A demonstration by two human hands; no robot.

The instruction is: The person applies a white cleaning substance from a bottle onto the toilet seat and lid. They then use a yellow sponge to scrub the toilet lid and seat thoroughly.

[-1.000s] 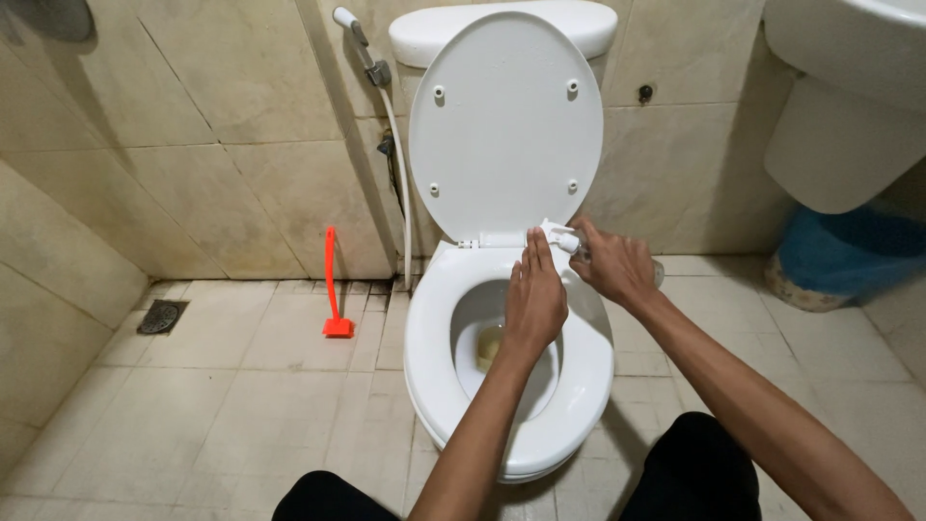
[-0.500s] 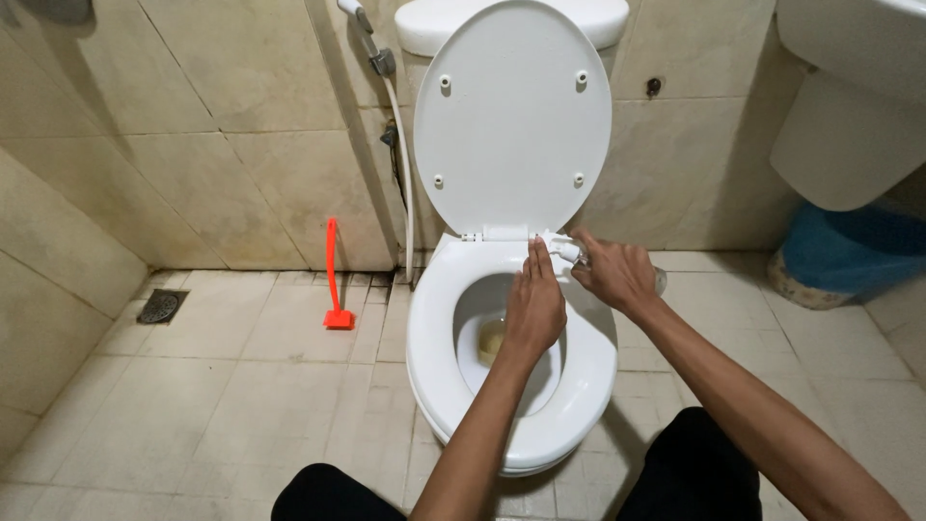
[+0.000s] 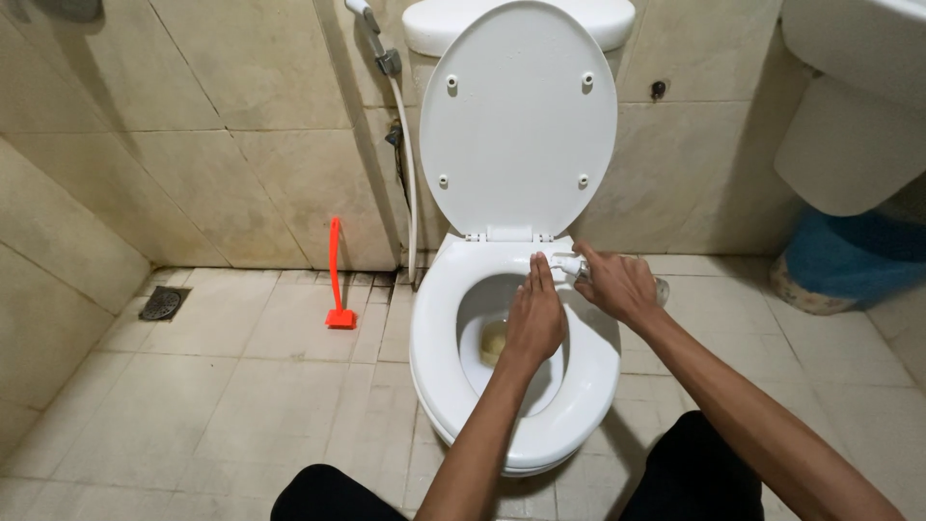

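Note:
A white toilet stands against the tiled wall with its lid raised upright. Yellowish water shows in the bowl. My left hand hovers over the bowl with fingers held flat and together, fingertips at the rear rim. My right hand is closed around a small clear bottle with a white nozzle, held at the back right of the seat and aimed toward my left hand's fingertips.
An orange-red brush leans against the wall left of the toilet. A spray hose hangs beside the cistern. A floor drain lies at left. A white basin and a blue bucket stand at right.
The view has tilted slightly down and closer. Both hands stay at the rear of the seat, almost unmoved.

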